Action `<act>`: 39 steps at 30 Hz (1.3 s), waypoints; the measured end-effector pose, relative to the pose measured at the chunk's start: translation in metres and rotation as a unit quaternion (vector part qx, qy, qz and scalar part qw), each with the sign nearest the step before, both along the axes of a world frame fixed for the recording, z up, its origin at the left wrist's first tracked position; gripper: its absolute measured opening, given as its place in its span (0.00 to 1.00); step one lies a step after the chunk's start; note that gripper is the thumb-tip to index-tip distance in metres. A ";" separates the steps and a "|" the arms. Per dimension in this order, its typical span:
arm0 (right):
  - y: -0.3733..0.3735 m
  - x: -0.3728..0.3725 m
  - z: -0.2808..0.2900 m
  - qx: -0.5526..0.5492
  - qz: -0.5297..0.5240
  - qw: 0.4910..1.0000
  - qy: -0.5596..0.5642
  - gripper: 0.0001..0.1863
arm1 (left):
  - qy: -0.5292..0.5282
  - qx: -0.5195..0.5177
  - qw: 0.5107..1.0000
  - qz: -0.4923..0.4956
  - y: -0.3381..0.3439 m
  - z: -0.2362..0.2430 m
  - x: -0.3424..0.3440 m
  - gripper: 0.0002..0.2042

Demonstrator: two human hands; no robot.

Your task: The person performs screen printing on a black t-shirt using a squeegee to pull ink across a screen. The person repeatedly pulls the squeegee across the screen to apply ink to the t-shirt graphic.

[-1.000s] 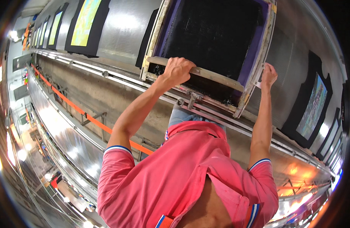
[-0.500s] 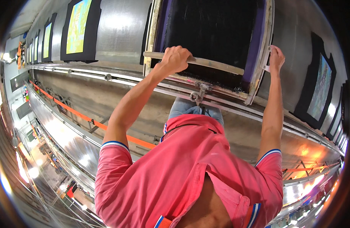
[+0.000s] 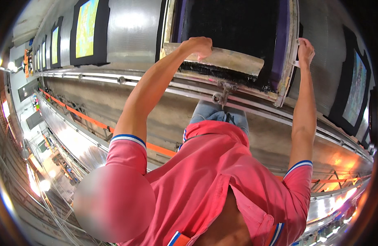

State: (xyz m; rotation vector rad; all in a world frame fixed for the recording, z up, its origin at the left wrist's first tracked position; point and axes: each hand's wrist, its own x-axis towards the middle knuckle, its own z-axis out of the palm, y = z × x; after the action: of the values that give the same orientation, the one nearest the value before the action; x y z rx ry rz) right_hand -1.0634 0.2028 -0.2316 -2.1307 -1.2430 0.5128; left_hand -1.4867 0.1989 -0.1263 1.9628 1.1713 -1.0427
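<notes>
My left hand [image 3: 199, 46] is closed over the top of a wide wooden squeegee [image 3: 238, 60], which lies across the near end of a screen printing frame [image 3: 290, 49]. The squeegee is tilted, its broad face showing, and a band of black ink [image 3: 221, 71] lies along its near edge. Dark mesh [image 3: 234, 24] with purple borders fills the frame. On the frame's right side, my right hand [image 3: 306, 51] is curled around its edge beside a pale bracket [image 3: 296, 53]. The fingertips of that hand are partly hidden.
Black shirts with bright yellow-green prints [image 3: 86, 30] lie on the long metal table [image 3: 129, 45] to the left. Another printed dark shirt [image 3: 353, 82] lies on the right. A metal rail with a clamp [image 3: 225, 93] runs along the table's near edge, close to my body.
The squeegee has tipped so its broad face shows, and my left hand has moved slightly up and right with it. My right hand stays on the frame. The view has shifted slightly.
</notes>
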 end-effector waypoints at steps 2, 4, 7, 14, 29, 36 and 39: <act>-0.001 0.002 -0.005 0.031 -0.004 0.999 -0.032 0.14 | 0.017 -0.056 0.996 -0.071 0.024 0.002 0.008 0.23; -0.002 0.000 -0.003 0.057 -0.008 0.998 -0.005 0.11 | 0.003 -0.097 0.989 -0.115 0.048 0.012 0.011 0.24; -0.001 -0.013 0.026 -0.060 -0.040 0.997 0.002 0.12 | -0.065 -0.042 0.993 -0.085 0.086 0.038 0.013 0.21; 0.100 -0.087 0.145 0.029 0.444 0.886 -0.126 0.22 | -0.185 0.263 0.947 0.022 0.173 0.048 0.057 0.17; 0.329 -0.089 0.097 0.071 0.386 0.877 -0.278 0.12 | -0.070 0.472 0.879 -0.015 0.383 0.014 0.000 0.13; 0.201 -0.104 0.088 0.040 0.422 0.869 -0.256 0.09 | -0.190 0.463 0.865 0.027 0.250 0.010 -0.021 0.13; 0.125 -0.117 0.089 0.041 0.428 0.875 -0.222 0.08 | -0.199 0.434 0.877 0.045 0.172 0.010 -0.034 0.14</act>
State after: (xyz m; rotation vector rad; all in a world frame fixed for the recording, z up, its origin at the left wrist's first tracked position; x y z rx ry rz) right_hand -1.1808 0.3279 -0.1430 -1.5651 -2.4384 0.3009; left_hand -1.5205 0.3709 -0.1160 2.5647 1.6172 0.0239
